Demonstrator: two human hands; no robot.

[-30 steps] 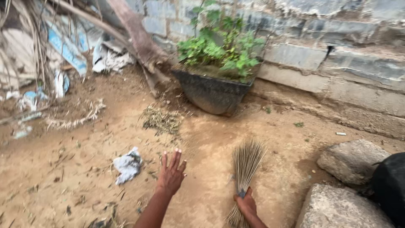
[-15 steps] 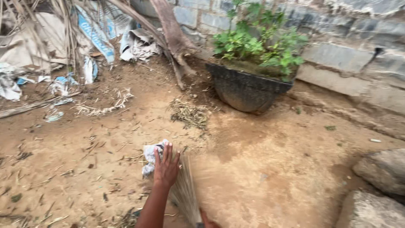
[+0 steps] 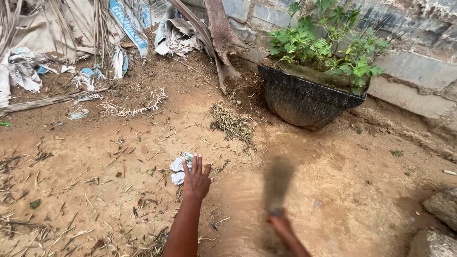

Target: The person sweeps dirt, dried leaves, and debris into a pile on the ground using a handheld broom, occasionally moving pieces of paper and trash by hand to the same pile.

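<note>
While blurred with motion, right hand (image 3: 282, 224) gripped the bound neck of a stick broom (image 3: 277, 183), fist clamped round it, bristles fanned forward and away from the body. Long axis of broom ran near straight ahead, tip low over bare dirt ground (image 3: 333, 190), pointed toward the dry twig pile (image 3: 232, 123). Left hand (image 3: 196, 178) held out flat, fingers spread, empty, hovering just over or beside a crumpled white rag (image 3: 179, 170); contact not resolvable. Hands well apart, left one nearer the rag, right one nearer the open swept patch. Twig pile lay ahead, between the two hands' lines, closer to the broom tip than to the left hand. Beyond it, black planter (image 3: 304, 101) with green leafy plant (image 3: 328, 45), backed against a block wall (image 3: 419, 71). Torn sacks and paper scraps (image 3: 128, 28) heaped far left. Rock (image 3: 442, 207) at right edge. Planter and a leaning trunk (image 3: 221, 33) blocked any forward sweep past the pile.
</note>
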